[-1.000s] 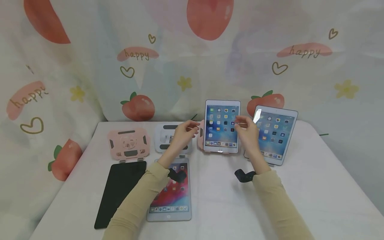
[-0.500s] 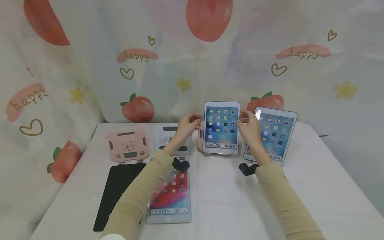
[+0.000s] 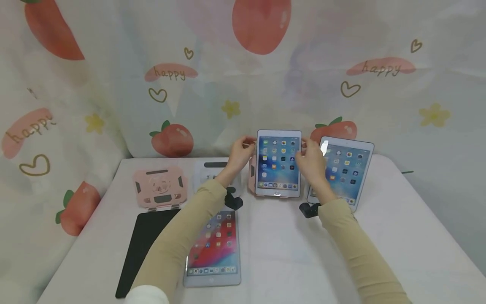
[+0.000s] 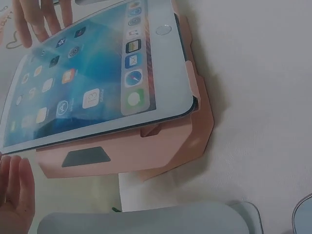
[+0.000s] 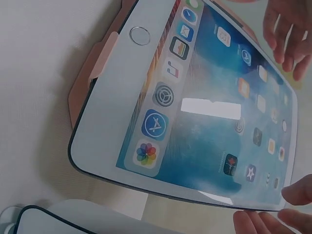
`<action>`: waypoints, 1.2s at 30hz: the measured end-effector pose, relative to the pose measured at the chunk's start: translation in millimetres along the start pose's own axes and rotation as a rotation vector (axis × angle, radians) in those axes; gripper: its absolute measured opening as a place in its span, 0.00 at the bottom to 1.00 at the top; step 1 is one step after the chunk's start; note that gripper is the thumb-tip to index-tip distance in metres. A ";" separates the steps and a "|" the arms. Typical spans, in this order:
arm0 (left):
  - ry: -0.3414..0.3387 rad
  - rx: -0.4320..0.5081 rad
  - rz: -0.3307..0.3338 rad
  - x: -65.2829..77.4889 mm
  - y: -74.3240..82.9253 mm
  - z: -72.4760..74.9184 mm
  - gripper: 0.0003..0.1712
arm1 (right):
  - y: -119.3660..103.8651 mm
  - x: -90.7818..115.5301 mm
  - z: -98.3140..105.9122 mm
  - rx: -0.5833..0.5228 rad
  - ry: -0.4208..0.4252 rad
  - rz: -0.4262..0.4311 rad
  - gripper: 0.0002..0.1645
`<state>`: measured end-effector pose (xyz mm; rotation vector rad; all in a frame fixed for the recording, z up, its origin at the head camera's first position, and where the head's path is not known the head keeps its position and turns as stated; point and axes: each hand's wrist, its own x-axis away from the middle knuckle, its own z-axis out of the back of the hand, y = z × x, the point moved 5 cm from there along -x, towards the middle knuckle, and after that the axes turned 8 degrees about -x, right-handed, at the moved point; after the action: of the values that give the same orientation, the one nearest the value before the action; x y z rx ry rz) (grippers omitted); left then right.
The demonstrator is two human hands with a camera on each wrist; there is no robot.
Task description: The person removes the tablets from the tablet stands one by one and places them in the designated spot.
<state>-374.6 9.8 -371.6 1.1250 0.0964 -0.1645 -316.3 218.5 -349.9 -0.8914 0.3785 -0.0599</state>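
A white-framed tablet (image 3: 279, 162) with a lit blue screen stands tilted back on a pink holder (image 4: 131, 158), and small pink clips lap over its lower edge in the wrist views. My right hand (image 3: 313, 162) is at its right edge, thumb (image 5: 298, 191) over the front and fingertips (image 5: 248, 222) behind the rim. On the other side my left hand (image 3: 241, 154) reaches the left edge with relaxed fingers (image 4: 14, 178), their tips right by the rim. The back of the holder is hidden.
A second lit tablet (image 3: 343, 169) leans just right of my right hand. Under my left forearm lie a black tablet (image 3: 146, 236) and one with a red-blue screen (image 3: 216, 249), below a pink holder (image 3: 161, 185) and a white holder (image 3: 205, 171). A printed curtain (image 3: 212, 63) hangs behind.
Both hands have moved in to the upright tablet's sides. The left hand has come up and right; the right hand has brought its fingers behind the right edge. The tablet stays put.
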 end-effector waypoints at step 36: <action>-0.004 0.186 0.130 -11.3 -2.8 -8.8 0.19 | 2.4 -6.0 -5.8 -0.038 0.006 -0.060 0.28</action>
<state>-386.2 17.4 -376.0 1.3119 0.0040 -0.0610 -324.1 217.0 -353.3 -0.9407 0.3590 -0.1110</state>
